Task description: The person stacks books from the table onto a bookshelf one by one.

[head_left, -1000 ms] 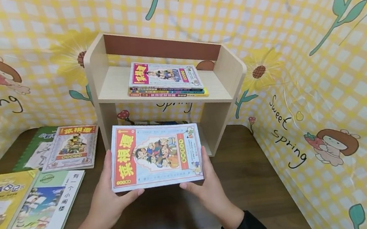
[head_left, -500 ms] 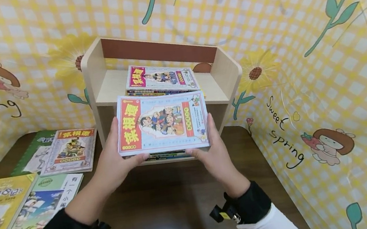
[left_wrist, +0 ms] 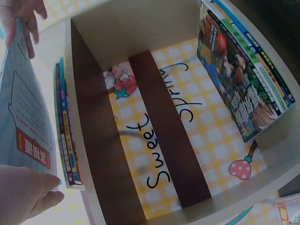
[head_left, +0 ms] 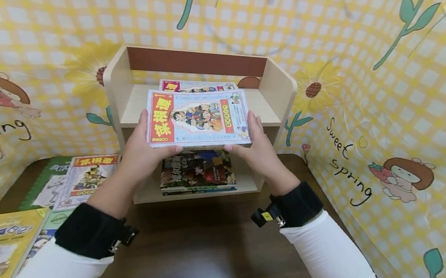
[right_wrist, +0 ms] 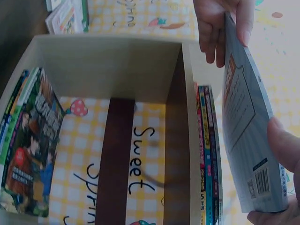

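Both hands hold a light-blue comic book with a red title panel (head_left: 199,118), cover up, over the front of the bookshelf's upper level. My left hand (head_left: 139,145) grips its left end, thumb along the near edge. At the right end, my right hand (head_left: 258,150) holds it the same way. Behind and partly hidden by it, a similar book (head_left: 203,85) tops a stack on the upper shelf. Both wrist views show the held book's back cover (right_wrist: 248,136) apart from that stack (right_wrist: 208,150).
The wooden bookshelf (head_left: 282,91) has a dark-covered book stack (head_left: 198,173) on its lower level. Left on the dark table (head_left: 187,251) lie a yellow book (head_left: 1,252), a green book (head_left: 49,190) and a red-titled comic book (head_left: 86,178). Checkered cloth (head_left: 371,105) surrounds the table.
The hands have raised the comic book forward from in front of the lower level to the upper shelf, now covering much of the stack there. The lower stack has come into sight.
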A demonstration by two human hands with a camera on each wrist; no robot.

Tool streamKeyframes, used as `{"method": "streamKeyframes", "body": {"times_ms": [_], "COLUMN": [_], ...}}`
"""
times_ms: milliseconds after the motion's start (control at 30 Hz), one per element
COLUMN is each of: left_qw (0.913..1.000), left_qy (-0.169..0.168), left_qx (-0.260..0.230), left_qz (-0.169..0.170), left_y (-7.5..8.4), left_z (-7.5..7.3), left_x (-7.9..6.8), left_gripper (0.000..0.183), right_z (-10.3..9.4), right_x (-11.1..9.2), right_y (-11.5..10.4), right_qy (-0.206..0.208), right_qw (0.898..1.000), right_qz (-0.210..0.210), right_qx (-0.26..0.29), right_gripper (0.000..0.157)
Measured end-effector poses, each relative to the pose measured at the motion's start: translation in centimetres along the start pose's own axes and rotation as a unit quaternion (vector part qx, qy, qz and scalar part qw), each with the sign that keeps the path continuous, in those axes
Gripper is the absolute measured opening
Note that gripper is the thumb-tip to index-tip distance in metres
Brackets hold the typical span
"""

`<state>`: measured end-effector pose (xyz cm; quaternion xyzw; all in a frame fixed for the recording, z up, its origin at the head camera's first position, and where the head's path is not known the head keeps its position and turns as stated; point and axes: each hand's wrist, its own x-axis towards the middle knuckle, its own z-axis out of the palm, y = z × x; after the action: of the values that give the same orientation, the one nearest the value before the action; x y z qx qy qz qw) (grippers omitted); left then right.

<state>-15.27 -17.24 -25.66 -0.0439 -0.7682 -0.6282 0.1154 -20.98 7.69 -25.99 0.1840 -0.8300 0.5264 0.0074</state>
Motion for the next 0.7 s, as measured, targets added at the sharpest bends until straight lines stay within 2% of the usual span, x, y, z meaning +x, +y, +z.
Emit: {"method": "streamKeyframes", "body": {"times_ms": [133,233,367,500,700], "left_qw": [0.9988,0.9977,0.9973,0.9936,0.9877], "left_qy": [0.009,0.014,0.026,0.044,0.058], "left_qx": [0.027,0.046,0.065,0.103,0.145], "left_qz": [-0.039,-0.048,-0.023,0.011,0.011], "left_y": [0.3,0.4,0.3,0.2,0.0], "left_z": [-0.3,-0.3,-0.1,0.4,0.6], "left_x": [1.0,1.5,2.4,3.5,4.7], "left_gripper": [0.109,0.108,0.09,0.075,0.071], "right_z": [-0.4,-0.5,-0.5,-0.7,-0.9], "right_x": [1.2,1.9,2.8,3.7,5.0], "right_y": [-0.2,-0.2,0.0,0.3,0.2], "right_qy": [-0.011,-0.01,-0.006,0.003,0.012], "right_qw": [0.998,0.996,0.993,0.989,0.981], "right_qz": [-0.004,-0.013,-0.017,-0.023,-0.021], "right_qx": [-0.055,-0.089,-0.115,-0.147,-0.192], "right_gripper": [0.1,0.097,0.091,0.087,0.086]}}
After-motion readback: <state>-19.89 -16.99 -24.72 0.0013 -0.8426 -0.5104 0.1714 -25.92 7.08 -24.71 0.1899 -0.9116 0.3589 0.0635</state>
